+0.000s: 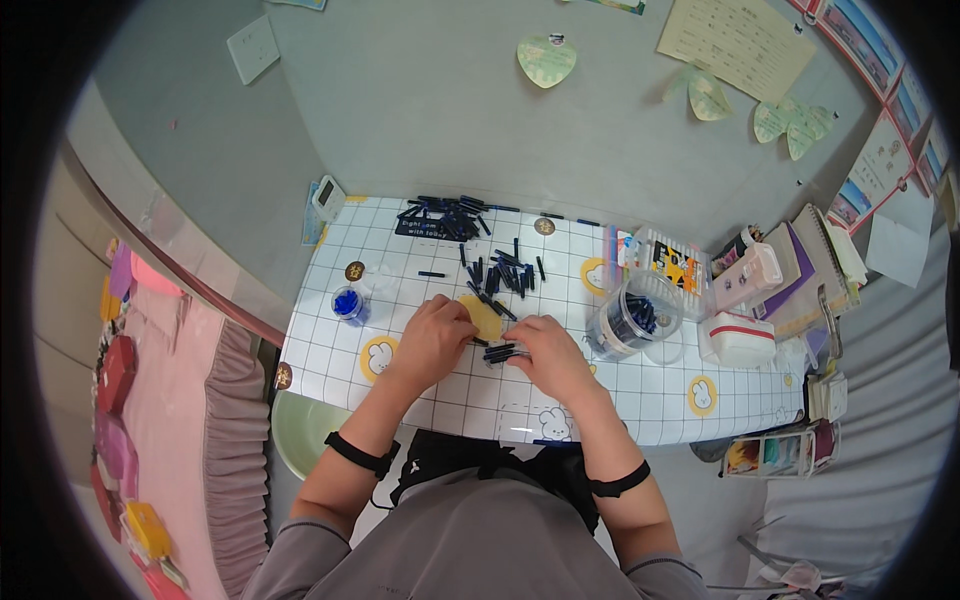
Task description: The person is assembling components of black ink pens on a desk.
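My left hand [438,338] is closed, its fingertips pinching one end of a small dark stick that looks like an ink cartridge [481,342]. Opposite it, my right hand [548,355] closes its fingers on a small bundle of dark ink cartridges [501,353], just above the gridded tabletop. Between and beyond both hands lies a loose group of dark blue-black cartridges [512,275]. Farther back, a denser heap [455,212] covers part of a dark printed patch. A small clear jar [350,308] with bright blue pieces stands left of my left hand.
To the right, a large clear tub [620,328] holds more dark cartridges. Beside it are a clear box of markers [665,262], a white pouch [740,340], a pink case [748,278] and upright notebooks [805,265]. A small white timer [327,198] stands at the back left corner.
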The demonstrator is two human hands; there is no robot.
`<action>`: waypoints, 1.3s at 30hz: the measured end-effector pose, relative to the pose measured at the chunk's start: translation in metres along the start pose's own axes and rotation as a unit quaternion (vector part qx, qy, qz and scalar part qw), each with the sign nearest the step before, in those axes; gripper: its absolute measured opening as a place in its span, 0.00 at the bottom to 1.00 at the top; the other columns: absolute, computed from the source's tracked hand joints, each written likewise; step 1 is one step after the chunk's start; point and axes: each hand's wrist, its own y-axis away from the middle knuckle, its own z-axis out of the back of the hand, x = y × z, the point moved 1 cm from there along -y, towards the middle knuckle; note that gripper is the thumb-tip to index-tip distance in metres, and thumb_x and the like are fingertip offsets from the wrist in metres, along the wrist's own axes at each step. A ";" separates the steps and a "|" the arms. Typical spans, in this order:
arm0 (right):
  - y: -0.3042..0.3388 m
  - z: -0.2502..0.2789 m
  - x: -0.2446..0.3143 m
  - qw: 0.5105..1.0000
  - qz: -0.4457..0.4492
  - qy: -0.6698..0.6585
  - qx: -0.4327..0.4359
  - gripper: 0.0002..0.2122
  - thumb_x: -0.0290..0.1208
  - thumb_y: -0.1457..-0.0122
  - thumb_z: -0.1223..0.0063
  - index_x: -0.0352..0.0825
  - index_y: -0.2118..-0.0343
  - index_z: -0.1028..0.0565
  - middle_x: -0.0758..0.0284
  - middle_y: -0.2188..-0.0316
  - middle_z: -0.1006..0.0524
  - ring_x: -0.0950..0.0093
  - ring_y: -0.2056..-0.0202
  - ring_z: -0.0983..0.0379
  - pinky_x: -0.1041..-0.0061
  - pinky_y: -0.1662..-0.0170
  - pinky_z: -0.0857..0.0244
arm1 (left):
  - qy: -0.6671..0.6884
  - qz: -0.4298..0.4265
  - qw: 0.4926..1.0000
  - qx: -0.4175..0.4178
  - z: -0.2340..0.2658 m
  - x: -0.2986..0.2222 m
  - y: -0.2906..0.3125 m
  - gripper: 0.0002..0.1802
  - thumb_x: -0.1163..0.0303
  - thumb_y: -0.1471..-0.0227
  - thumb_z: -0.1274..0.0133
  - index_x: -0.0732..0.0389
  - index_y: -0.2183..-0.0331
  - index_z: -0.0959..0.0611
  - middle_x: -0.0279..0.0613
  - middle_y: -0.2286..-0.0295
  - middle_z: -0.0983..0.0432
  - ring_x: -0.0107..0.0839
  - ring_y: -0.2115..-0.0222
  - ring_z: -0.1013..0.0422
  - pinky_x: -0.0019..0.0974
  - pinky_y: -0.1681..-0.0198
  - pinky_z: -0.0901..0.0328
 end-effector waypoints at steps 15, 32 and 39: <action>0.003 0.003 0.000 0.997 -0.067 0.008 0.040 0.12 0.24 0.49 0.25 0.35 0.63 0.18 0.63 0.60 0.19 0.57 0.52 0.22 0.59 0.48 0.26 | 0.088 0.001 0.994 0.066 -0.006 -0.023 -0.015 0.06 0.77 0.51 0.32 0.61 0.68 0.12 0.43 0.66 0.17 0.47 0.60 0.22 0.47 0.55 0.27; 0.007 -0.002 -0.001 0.995 -0.088 -0.001 0.055 0.10 0.24 0.45 0.27 0.33 0.60 0.16 0.59 0.60 0.18 0.55 0.54 0.20 0.60 0.50 0.25 | 0.165 0.024 0.974 0.155 -0.014 -0.025 -0.013 0.09 0.79 0.51 0.30 0.64 0.64 0.09 0.46 0.66 0.17 0.46 0.67 0.20 0.43 0.61 0.25; 0.010 -0.010 0.003 0.994 -0.052 0.075 0.055 0.11 0.23 0.41 0.32 0.31 0.57 0.20 0.57 0.53 0.22 0.55 0.47 0.27 0.61 0.42 0.30 | 0.089 -0.006 0.987 0.136 -0.015 -0.032 -0.009 0.07 0.74 0.49 0.32 0.60 0.65 0.10 0.44 0.67 0.18 0.46 0.58 0.22 0.45 0.55 0.25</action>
